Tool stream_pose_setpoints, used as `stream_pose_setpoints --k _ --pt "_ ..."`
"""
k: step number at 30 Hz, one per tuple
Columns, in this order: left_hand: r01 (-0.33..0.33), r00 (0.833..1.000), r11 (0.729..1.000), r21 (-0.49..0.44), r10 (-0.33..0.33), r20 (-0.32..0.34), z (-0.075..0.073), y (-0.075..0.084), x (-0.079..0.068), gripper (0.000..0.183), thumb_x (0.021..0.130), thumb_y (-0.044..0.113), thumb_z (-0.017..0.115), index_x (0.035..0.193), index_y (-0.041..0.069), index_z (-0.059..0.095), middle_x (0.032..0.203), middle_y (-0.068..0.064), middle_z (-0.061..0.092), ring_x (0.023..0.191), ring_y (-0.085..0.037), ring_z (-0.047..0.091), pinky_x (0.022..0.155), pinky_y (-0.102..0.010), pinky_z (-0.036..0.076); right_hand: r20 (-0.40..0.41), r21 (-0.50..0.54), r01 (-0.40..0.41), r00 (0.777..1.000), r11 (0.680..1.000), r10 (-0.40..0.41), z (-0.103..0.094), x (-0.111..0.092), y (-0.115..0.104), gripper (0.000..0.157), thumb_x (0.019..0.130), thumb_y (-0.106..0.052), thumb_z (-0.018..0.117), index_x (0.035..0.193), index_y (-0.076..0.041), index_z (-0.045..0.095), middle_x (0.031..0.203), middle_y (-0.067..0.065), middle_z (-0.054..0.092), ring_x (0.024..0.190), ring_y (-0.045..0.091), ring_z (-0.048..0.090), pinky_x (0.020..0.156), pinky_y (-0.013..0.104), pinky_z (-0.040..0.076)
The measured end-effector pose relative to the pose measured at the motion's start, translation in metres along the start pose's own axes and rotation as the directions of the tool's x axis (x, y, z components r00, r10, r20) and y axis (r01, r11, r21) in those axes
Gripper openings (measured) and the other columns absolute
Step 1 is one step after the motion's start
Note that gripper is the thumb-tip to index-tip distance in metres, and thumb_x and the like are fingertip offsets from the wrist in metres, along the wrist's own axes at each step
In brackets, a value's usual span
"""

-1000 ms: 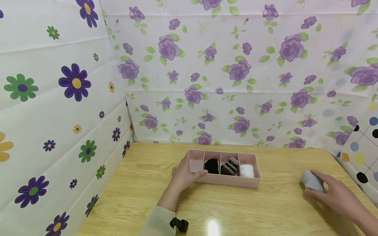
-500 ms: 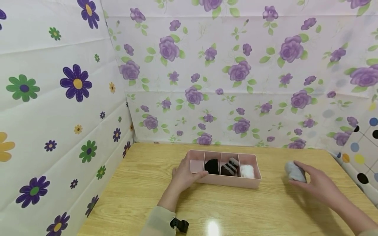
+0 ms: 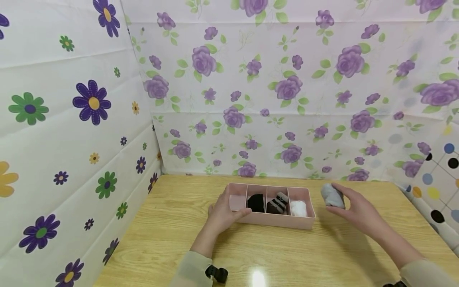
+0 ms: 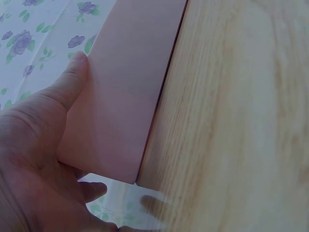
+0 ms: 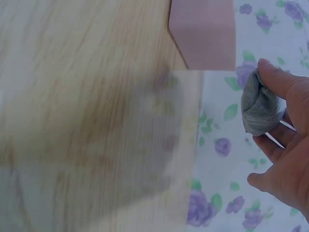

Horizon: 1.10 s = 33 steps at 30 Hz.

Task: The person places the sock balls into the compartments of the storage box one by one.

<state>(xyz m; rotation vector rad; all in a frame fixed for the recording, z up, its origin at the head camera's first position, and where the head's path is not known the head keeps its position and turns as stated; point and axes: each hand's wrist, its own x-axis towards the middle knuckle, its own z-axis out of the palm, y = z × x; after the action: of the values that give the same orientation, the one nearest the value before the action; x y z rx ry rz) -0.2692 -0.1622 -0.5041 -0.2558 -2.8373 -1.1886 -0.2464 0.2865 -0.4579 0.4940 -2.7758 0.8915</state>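
A pink divided storage box (image 3: pixel 279 220) stands on the table, its long side facing me. My left hand (image 3: pixel 220 214) grips its left end, thumb on the front wall. The left wrist view shows that thumb against the box's plain side (image 4: pixel 126 92), with other fingers partly hidden at the end. Inside, from left to right, lie a bundled black sock (image 3: pixel 255 203), a brown and grey striped sock (image 3: pixel 277 203) and a white bundle (image 3: pixel 299 208). Just right of the box, my right hand (image 3: pixel 360 209) pinches a rolled grey sock (image 3: pixel 332 196) between thumb and fingers, raised above the table.
The wooden table (image 3: pixel 287 255) reaches back to a wall cover with purple roses (image 3: pixel 233 117). On the left hangs a daisy-patterned cover (image 3: pixel 91 103); a dotted one (image 3: pixel 434 193) borders the right side.
My right hand has carried the grey sock leftward and a little upward, from the table's right side to near the box. My left hand and the box have stayed in place.
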Motion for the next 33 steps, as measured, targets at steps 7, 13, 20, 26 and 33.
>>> stream_pose_setpoints --k 7,13,20,26,33 --pt "-0.011 1.000 1.000 -0.005 0.011 -0.006 0.002 -0.001 0.001 0.122 0.091 0.067 0.084 0.178 0.012 0.017 0.172 -0.020 0.043 0.157 -0.042 0.042 0.119 -0.086 0.014 0.010 0.036 0.006 1.000 0.999 -0.007 0.009 0.015 -0.021 0.091 0.099 -0.033 0.087 0.168 0.003 0.039 0.162 0.035 0.047 0.145 0.058 0.047 0.108 0.075 0.046" --pt "-0.012 1.000 1.000 -0.001 0.012 -0.002 0.002 -0.002 0.000 0.124 0.091 0.068 0.083 0.178 0.012 0.017 0.172 -0.019 0.042 0.158 -0.042 0.041 0.119 -0.087 0.014 0.009 0.055 0.038 0.999 0.998 -0.038 0.017 0.027 -0.036 0.090 0.099 -0.035 0.087 0.168 0.002 0.041 0.162 0.033 0.049 0.146 0.056 0.048 0.109 0.075 0.046" --pt "-0.013 1.000 1.000 0.006 0.013 -0.008 0.002 -0.003 0.002 0.126 0.090 0.070 0.083 0.178 0.012 0.015 0.173 -0.020 0.040 0.159 -0.043 0.039 0.120 -0.086 0.013 0.010 0.073 0.078 0.997 0.994 -0.079 0.026 0.044 -0.057 0.087 0.100 -0.035 0.085 0.168 0.000 0.043 0.163 0.029 0.051 0.149 0.053 0.047 0.114 0.073 0.043" --pt "-0.012 1.000 1.000 -0.005 0.012 -0.005 0.000 -0.002 0.002 0.125 0.091 0.069 0.083 0.179 0.012 0.014 0.174 -0.020 0.039 0.160 -0.043 0.037 0.121 -0.086 0.011 0.025 0.080 0.108 0.994 0.991 -0.110 0.038 0.058 -0.075 0.086 0.099 -0.031 0.087 0.167 0.001 0.044 0.161 0.028 0.053 0.147 0.052 0.049 0.114 0.072 0.044" --pt "-0.023 1.000 1.000 -0.017 0.023 -0.008 0.001 0.000 0.000 0.124 0.091 0.065 0.085 0.178 0.011 0.016 0.173 -0.021 0.041 0.159 -0.043 0.039 0.121 -0.086 0.010 0.053 0.077 0.133 0.989 0.988 -0.137 0.058 0.070 -0.091 0.082 0.100 -0.030 0.087 0.164 0.001 0.048 0.155 0.025 0.060 0.140 0.049 0.057 0.110 0.069 0.049"
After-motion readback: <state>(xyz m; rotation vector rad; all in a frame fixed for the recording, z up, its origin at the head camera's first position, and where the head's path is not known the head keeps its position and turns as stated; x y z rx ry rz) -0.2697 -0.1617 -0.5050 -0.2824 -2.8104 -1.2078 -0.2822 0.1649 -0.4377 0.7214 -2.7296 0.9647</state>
